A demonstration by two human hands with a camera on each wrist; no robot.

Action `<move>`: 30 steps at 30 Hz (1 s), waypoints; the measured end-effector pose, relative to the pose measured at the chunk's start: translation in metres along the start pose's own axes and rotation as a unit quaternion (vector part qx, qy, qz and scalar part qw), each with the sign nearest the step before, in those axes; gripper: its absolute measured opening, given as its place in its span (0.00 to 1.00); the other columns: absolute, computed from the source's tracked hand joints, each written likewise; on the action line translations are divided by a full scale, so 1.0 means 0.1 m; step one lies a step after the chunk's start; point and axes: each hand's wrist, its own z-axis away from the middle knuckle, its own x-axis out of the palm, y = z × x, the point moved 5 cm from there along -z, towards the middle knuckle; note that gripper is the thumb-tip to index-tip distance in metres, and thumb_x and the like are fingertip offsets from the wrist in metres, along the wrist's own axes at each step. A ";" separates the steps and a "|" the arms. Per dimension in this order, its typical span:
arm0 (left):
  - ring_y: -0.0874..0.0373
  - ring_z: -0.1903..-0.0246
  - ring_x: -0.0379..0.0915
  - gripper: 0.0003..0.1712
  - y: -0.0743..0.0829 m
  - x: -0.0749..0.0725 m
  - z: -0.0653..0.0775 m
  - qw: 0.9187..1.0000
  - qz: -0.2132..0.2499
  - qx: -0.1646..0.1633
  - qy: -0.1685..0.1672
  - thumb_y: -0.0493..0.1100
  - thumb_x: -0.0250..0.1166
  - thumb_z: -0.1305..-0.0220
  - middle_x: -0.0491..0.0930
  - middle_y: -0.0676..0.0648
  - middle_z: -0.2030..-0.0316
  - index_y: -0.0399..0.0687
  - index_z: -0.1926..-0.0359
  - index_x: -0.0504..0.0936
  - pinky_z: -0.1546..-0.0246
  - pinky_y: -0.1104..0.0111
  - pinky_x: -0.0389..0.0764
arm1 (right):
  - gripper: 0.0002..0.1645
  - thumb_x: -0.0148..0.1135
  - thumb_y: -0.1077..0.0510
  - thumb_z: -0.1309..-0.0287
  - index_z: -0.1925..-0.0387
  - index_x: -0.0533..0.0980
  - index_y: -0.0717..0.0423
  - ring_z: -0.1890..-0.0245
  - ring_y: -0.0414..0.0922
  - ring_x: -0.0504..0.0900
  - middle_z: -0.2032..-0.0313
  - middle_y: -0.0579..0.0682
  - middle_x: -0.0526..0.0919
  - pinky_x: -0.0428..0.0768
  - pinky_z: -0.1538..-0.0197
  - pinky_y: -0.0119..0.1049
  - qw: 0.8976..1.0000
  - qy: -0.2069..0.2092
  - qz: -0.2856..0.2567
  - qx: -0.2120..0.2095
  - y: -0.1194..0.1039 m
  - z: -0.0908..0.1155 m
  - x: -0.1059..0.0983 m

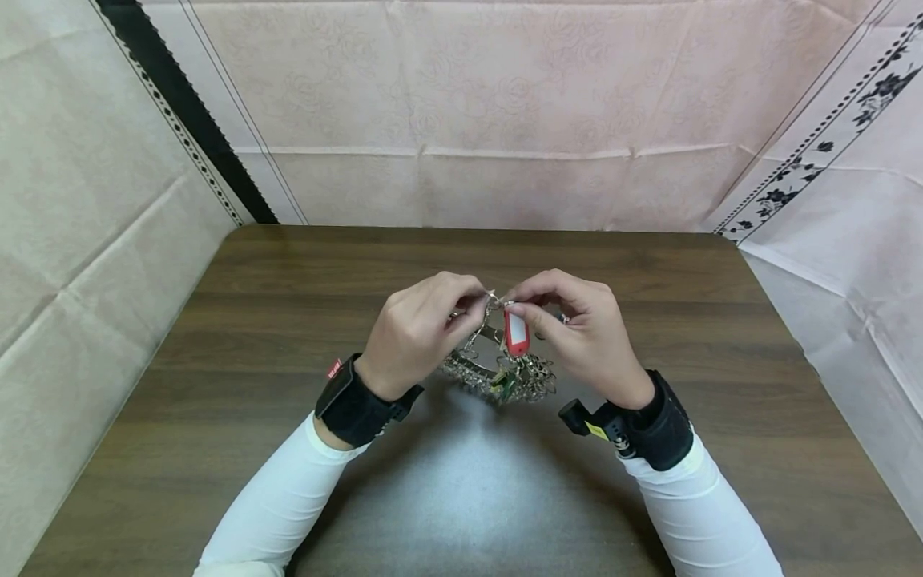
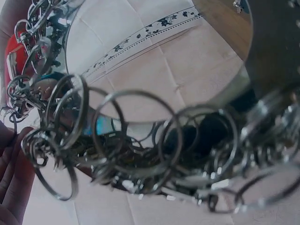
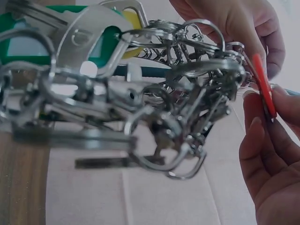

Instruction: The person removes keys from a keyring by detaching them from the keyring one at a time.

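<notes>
Above the middle of the table, both hands hold a bunch of metal key rings and clasps (image 1: 530, 377) strung around a wide dark hoop (image 2: 274, 42). My left hand (image 1: 425, 332) pinches a small metal ring (image 1: 493, 303) at the top of the bunch. Close beside it, my right hand (image 1: 584, 324) pinches the upper end of a red key tag (image 1: 517, 332) with a white label. In the right wrist view the red tag (image 3: 265, 86) appears edge-on between fingertips. A green key tag (image 3: 28, 37) and a yellow one (image 3: 132, 21) hang among the rings.
The brown wooden table (image 1: 461, 497) lies beneath the hands. Pale patterned cloths (image 1: 505, 104) cover the area behind and to both sides. Black straps with small cameras sit on both wrists, the right camera (image 1: 574, 417) jutting toward the bunch.
</notes>
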 end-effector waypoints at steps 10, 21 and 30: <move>0.58 0.74 0.79 0.08 0.02 0.02 0.01 1.000 -0.007 0.022 -0.011 0.29 0.68 0.42 0.82 0.45 0.71 0.36 0.62 0.78 0.68 0.70 0.86 | 0.11 0.64 0.80 0.46 0.63 0.82 0.68 0.70 0.34 0.81 0.68 0.60 0.87 0.78 0.67 0.23 1.000 -0.003 0.001 0.012 0.00 0.00 -0.02; 0.59 0.72 0.80 0.08 0.04 0.05 0.01 0.999 -0.002 0.041 -0.024 0.29 0.67 0.42 0.82 0.45 0.71 0.36 0.62 0.77 0.66 0.71 0.86 | 0.08 0.64 0.78 0.44 0.64 0.81 0.68 0.73 0.35 0.79 0.68 0.59 0.86 0.77 0.69 0.24 1.000 -0.010 0.016 0.021 0.03 0.02 -0.05; 0.58 0.72 0.76 0.09 0.06 0.08 0.02 0.998 -0.004 0.049 -0.044 0.28 0.66 0.41 0.79 0.45 0.71 0.36 0.61 0.75 0.65 0.71 0.86 | 0.10 0.64 0.79 0.45 0.64 0.80 0.68 0.72 0.34 0.79 0.68 0.59 0.86 0.78 0.68 0.23 1.000 -0.012 0.012 0.018 0.06 0.02 -0.04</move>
